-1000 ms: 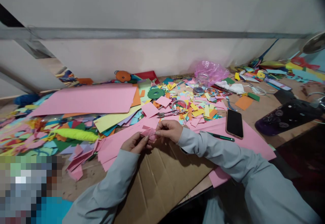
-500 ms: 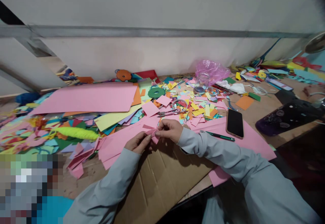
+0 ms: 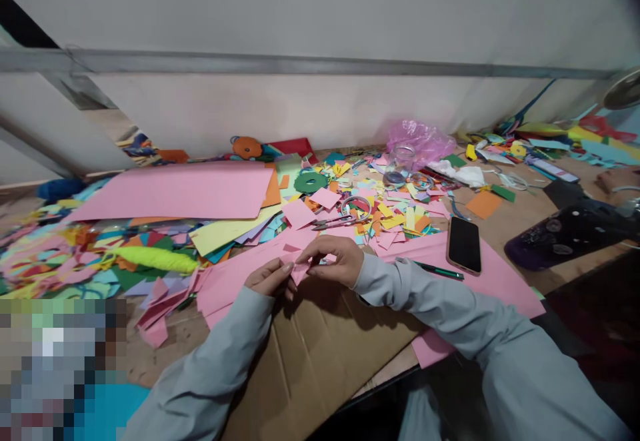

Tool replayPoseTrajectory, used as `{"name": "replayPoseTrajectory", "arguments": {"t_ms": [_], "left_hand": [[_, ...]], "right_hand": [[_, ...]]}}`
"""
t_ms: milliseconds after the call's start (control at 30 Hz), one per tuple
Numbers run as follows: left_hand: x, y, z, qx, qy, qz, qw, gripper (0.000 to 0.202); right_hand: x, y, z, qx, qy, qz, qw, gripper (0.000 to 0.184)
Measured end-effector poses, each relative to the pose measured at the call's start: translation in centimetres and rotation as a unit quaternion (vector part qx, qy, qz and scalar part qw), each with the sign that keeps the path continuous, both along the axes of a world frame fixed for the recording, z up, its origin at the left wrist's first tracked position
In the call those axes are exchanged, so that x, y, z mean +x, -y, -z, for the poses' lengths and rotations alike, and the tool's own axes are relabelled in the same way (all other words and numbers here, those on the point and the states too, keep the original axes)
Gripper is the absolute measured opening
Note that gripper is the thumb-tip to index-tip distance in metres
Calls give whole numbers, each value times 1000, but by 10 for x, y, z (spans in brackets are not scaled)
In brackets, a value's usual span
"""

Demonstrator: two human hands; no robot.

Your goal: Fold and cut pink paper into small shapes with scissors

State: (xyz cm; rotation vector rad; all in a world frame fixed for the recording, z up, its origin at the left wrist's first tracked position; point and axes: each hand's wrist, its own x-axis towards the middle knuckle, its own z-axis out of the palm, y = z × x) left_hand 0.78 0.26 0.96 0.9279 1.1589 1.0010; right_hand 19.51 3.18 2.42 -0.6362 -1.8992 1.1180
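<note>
A small folded piece of pink paper [image 3: 299, 272] is held between my hands, over the upper end of a brown cardboard sheet [image 3: 305, 354]. My left hand [image 3: 266, 277] pinches it from the left, thumb on top. From the right, my right hand [image 3: 341, 258] reaches it with arched fingers, the index fingertip on the paper and a gap showing between finger and thumb. The fingers hide part of its folds. Larger pink paper sheets [image 3: 225, 284] lie just behind and left of my hands. Scissors [image 3: 330, 222] rest beyond them, beside a roll of tape [image 3: 367, 209].
A phone [image 3: 463, 246] and a green cutter [image 3: 440, 270] lie on pink paper to the right. Farther right is a dark bottle [image 3: 560, 233], with another person's hand [image 3: 617, 180] behind. Colored scraps, a glass jar [image 3: 400, 164] and a pink plastic bag [image 3: 420, 141] stand toward the wall.
My right hand's fingers have lifted and arched, opening a gap between index finger and thumb. The small pink paper has tilted and shifted slightly left. The view has moved slightly.
</note>
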Motion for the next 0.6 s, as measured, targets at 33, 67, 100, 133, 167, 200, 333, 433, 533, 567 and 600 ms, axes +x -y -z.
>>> {"name": "replayPoseTrajectory", "arguments": {"t_ms": [33, 67, 100, 133, 167, 200, 333, 433, 533, 567, 600], "left_hand": [[0, 0, 1, 3, 3, 5, 1000, 27], [0, 1, 2, 5, 7, 9, 1000, 28], [1, 1, 3, 6, 10, 13, 1000, 29], [1, 2, 4, 7, 12, 16, 1000, 30], [2, 2, 6, 9, 8, 16, 1000, 31], [3, 3, 8, 13, -2, 15, 1000, 32], [6, 5, 19, 62, -64, 15, 996, 40], [6, 6, 26, 102, -87, 25, 991, 42], [4, 6, 30, 137, -115, 34, 983, 44], [4, 6, 30, 148, -125, 39, 980, 45], [3, 7, 30, 159, -132, 45, 977, 44]], "right_hand": [[0, 0, 0, 6, 1, -3, 1000, 16], [0, 0, 1, 9, 3, -3, 1000, 17], [0, 0, 1, 13, 3, 0, 1000, 17], [0, 0, 1, 15, 3, 5, 1000, 18], [0, 0, 1, 13, 1, 11, 1000, 19], [0, 0, 0, 6, -1, 19, 1000, 21], [-1, 1, -1, -78, 0, 56, 995, 29], [-5, 3, 0, -138, -17, 77, 987, 31], [-8, 4, 2, -180, -46, 82, 979, 33], [-9, 4, 3, -190, -52, 83, 977, 34], [-9, 4, 3, -195, -52, 87, 976, 34]]}}
